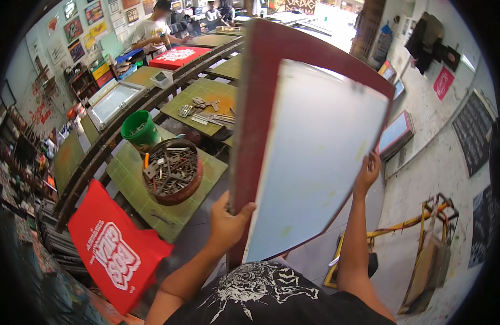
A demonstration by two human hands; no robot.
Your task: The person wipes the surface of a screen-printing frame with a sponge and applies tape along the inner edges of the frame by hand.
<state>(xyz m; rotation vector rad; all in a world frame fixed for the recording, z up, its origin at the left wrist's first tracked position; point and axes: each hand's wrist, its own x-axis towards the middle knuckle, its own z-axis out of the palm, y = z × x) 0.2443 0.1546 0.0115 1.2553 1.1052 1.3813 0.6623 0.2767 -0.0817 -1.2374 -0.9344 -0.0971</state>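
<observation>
Left hand and right hand clamped on opposite sides of maroon-framed screen. Green bucket seems to sit at green board's far edge.

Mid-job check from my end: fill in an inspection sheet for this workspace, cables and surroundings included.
Surface: green gridded board, dark mark near its near edge.
Job's things: red-framed pale panel, held up at a tilt, hiding part of the view.
Clutter: round tub full of metal parts; green bucket beside it; loose metal pieces on a farther board.
Hands: left hand grips the panel's left edge; right hand its right edge.
Cables: nothing seen.
Surroundings: co-worker at far left; red printed cloth at lower left.
</observation>
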